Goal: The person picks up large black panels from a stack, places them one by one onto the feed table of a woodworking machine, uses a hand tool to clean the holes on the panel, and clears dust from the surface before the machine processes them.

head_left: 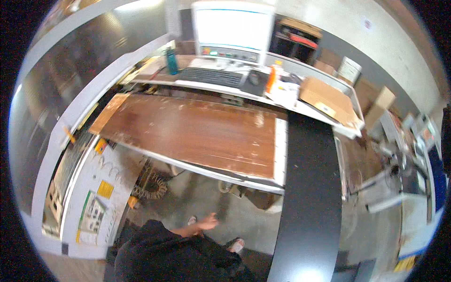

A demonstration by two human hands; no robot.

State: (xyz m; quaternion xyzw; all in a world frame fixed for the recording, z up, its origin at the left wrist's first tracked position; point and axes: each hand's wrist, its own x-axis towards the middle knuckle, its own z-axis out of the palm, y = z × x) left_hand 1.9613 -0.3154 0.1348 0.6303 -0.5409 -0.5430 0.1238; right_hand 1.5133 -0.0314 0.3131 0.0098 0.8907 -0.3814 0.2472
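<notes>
My left hand (207, 222) is held in front of my dark shirt, above the grey floor. Its fingers look loosely spread and nothing shows in them, though the picture is slightly blurred. Beyond it, a brown wood-grain board (192, 134) lies flat on a light-edged work table, apart from the hand. Pale scuffs mark the board's surface, and a lighter strip runs along its left end. My right hand does not show.
A long black surface (310, 188) runs along the right. Behind the board, a shelf carries a keyboard (211, 76), a monitor (233, 29), a teal bottle (171, 62), an orange bottle (272, 79) and cardboard (329, 99). A coiled hose (152, 188) hangs under the table.
</notes>
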